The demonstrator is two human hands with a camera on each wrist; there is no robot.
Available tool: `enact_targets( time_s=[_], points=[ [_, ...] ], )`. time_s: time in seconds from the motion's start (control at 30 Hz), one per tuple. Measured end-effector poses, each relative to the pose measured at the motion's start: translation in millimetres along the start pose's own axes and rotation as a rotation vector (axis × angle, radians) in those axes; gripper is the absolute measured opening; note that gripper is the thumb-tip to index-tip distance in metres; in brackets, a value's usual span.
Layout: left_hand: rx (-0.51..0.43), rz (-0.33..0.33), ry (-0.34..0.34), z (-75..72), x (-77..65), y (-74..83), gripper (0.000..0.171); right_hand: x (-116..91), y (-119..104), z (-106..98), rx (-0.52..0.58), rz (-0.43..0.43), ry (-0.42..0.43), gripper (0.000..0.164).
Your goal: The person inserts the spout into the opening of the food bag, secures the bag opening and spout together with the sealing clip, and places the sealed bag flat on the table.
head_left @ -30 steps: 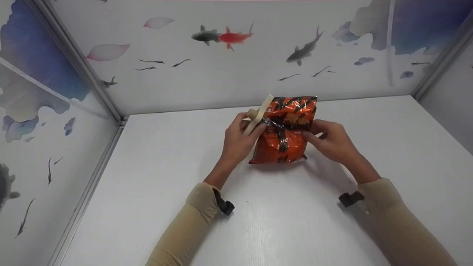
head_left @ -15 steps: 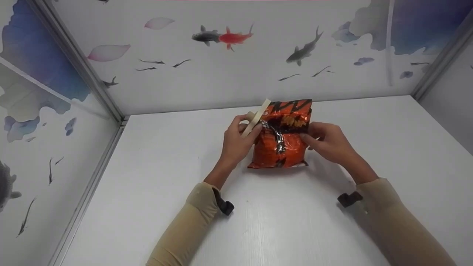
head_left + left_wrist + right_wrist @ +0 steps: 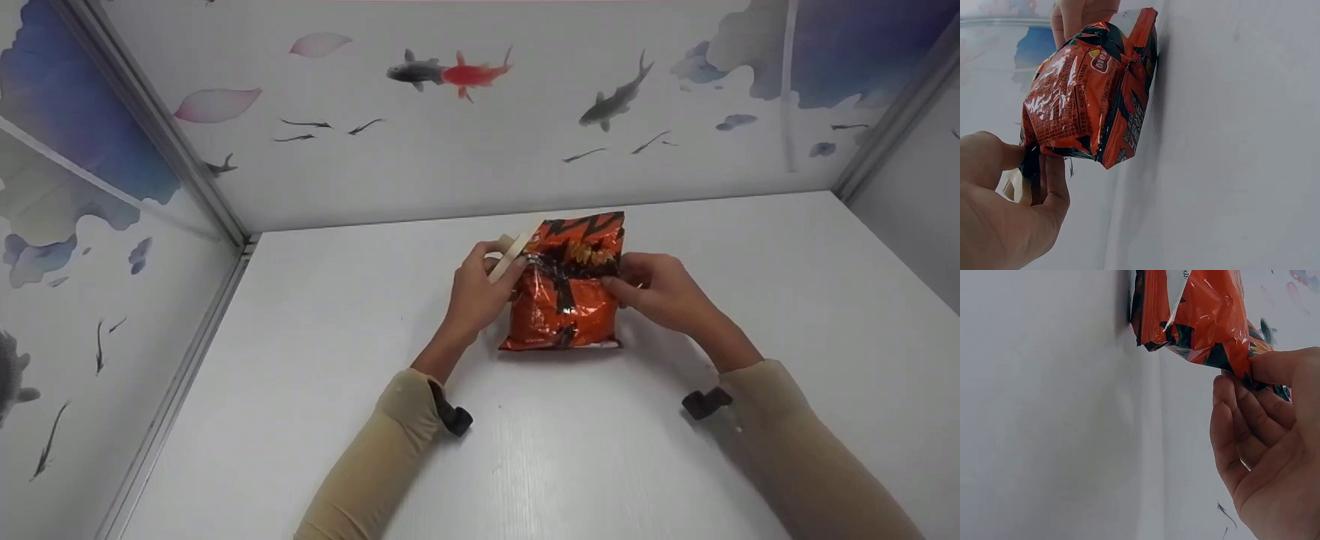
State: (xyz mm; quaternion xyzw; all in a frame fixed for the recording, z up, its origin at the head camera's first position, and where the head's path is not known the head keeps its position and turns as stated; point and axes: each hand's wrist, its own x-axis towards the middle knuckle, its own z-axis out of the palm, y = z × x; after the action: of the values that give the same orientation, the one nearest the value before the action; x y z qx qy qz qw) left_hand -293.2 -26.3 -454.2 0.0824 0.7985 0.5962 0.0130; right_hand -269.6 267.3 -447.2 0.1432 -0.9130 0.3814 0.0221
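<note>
An orange-and-black snack bag (image 3: 562,315) stands bulging on the white table, its upper part folded over. My left hand (image 3: 482,294) pinches the bag's left edge between thumb and fingers. The same hand holds a cream-coloured bag clip (image 3: 511,256), which slants up along that edge; in the left wrist view the clip (image 3: 1018,185) shows partly behind the fingers. On the other side my right hand (image 3: 664,291) pinches the bag's right edge at the fold. In the right wrist view, the thumb lies over the crumpled film and the fingers (image 3: 1227,433) curl beneath it.
White panels with painted fish and leaves enclose the table (image 3: 337,360) at the back and sides. A metal frame post (image 3: 199,172) rises at the back left corner. Dark wrist mounts (image 3: 456,418) sit at both sleeve cuffs.
Both hands have drawn the bag slightly toward me and to the left. The upper fold has sunk lower, and the clip has come down with it. Both hands keep their grip.
</note>
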Motion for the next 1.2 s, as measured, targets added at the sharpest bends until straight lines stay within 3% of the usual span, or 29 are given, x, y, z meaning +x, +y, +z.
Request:
enact_targets(
  time_s=[0.3,0.5,0.77,1.2],
  points=[
    [0.053,-0.128,-0.057,-1.7,-1.8,1.9,0.056,0.2,-1.6,0.4,0.021,0.037,-0.048,0.032],
    [0.079,-0.173,-0.089,-5.0,-1.2,1.2,0.060,0.9,-2.5,1.3,0.018,0.035,-0.063,0.033],
    [0.103,-0.151,-0.103,-6.9,-1.1,-0.9,0.058,1.4,-1.6,1.4,-0.020,0.052,-0.048,0.036],
    [0.243,-0.132,-0.033,-9.8,-1.0,-2.2,0.053,-0.3,-0.6,2.8,-0.023,0.080,-0.049,0.033]
  ],
)
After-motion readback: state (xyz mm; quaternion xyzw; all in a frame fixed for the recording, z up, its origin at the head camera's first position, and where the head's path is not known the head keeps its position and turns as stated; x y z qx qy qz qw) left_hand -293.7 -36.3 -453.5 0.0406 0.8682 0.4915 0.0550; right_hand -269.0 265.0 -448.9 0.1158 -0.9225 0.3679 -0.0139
